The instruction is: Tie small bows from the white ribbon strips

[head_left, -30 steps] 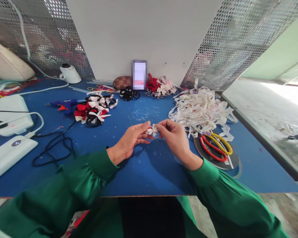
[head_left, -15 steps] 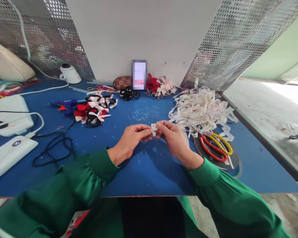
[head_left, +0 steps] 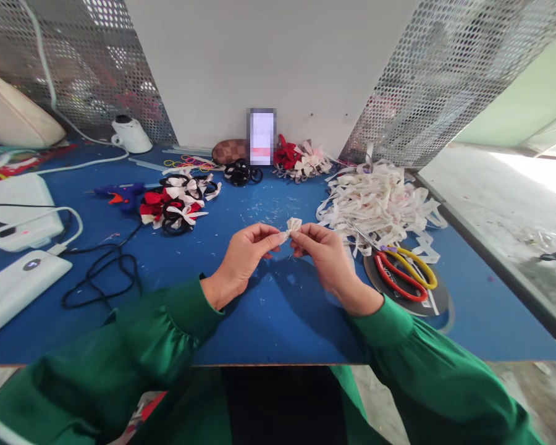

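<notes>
We see a small white printed ribbon bow [head_left: 294, 225] held just above the middle of the blue surface [head_left: 269, 334], its loop pointing up. The left hand [head_left: 244, 256] pinches its left side between thumb and fingers; the right hand [head_left: 328, 256] pinches it from the other side, and the two hands nearly meet.

To the right we find scissors [head_left: 380, 252] with red and yellow handles, lying partly on a dark disc [head_left: 440, 301], the blades reaching towards a heap of white ribbon [head_left: 375, 194]. Left of the hands sits a cluster of red, white and black bows [head_left: 178, 201], with a blue glue gun [head_left: 125, 194] beside it. Farther left we have a white power bank [head_left: 23, 293] (its little display is lit).

At the back, a phone [head_left: 262, 136], its screen blurred out, stands against a pale panel [head_left: 269, 62], near a checked pouch [head_left: 229, 151]. Perforated metal [head_left: 408, 80] flanks the panel on both sides, and beneath the surface we glimpse a worn, pale floor [head_left: 528, 402].
</notes>
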A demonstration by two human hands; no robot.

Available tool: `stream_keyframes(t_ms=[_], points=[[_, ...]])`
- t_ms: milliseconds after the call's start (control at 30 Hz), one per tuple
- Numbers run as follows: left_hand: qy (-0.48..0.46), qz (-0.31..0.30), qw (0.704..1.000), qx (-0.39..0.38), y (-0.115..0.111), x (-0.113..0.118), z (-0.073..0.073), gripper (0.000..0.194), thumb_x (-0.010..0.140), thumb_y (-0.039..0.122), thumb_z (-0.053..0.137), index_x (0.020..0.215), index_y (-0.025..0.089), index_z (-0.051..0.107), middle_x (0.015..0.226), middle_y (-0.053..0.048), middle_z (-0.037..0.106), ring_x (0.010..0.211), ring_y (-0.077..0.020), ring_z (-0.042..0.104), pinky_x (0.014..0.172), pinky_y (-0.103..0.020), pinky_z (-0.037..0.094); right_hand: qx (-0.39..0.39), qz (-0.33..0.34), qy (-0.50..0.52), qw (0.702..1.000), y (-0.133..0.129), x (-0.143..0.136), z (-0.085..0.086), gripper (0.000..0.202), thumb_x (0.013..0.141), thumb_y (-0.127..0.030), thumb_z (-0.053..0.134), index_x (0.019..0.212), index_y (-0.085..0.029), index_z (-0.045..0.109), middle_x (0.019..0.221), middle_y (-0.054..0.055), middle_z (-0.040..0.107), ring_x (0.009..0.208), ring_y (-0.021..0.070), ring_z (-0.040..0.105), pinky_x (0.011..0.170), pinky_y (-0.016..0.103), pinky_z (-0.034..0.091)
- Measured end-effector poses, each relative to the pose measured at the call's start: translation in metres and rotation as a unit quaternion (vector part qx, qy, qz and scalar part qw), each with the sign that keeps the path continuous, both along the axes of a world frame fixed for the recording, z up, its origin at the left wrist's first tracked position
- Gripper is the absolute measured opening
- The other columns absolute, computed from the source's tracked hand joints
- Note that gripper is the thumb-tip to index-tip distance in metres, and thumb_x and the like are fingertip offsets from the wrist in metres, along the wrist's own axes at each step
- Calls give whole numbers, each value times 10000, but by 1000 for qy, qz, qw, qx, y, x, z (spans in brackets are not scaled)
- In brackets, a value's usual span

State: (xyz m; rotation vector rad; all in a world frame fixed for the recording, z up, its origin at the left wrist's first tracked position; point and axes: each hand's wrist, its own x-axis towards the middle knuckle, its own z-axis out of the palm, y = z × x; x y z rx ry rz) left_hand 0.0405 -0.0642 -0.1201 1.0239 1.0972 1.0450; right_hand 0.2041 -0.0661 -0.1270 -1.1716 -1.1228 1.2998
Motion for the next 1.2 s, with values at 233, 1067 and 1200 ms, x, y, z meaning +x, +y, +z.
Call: stream_keyframes(t_ms=[233, 1067, 1200], points=[[31, -2, 999, 33, 0, 1, -4, 202, 741, 356, 778, 823, 174, 748, 771, -27, 711, 699, -146, 619, 692, -288, 476, -9, 34, -3, 999, 0, -1, 0, 297, 754, -457, 759, 725, -184, 646, 624, -21, 604, 594, 113, 533, 597, 252, 437], [-76, -2, 997, -29, 1, 3, -5, 239, 731, 356, 789, 803, 162, 669, 733, -1, 649, 648, -105, 576, 647, -254, 460, 82, -19, -107, 991, -7, -4, 5, 138, 763, -331, 730, 804, -200, 716, 675, -12, 658, 569, 117, 541, 557, 277, 460], [-65, -2, 998, -23, 1, 4, -6, 237, 735, 357, 786, 813, 160, 679, 721, -3, 654, 652, -106, 582, 658, -257, 461, 60, -27, -88, 994, -6, -5, 3, 153, 731, -334, 759, 796, -199, 729, 671, -14, 667, 563, 111, 545, 556, 269, 465]])
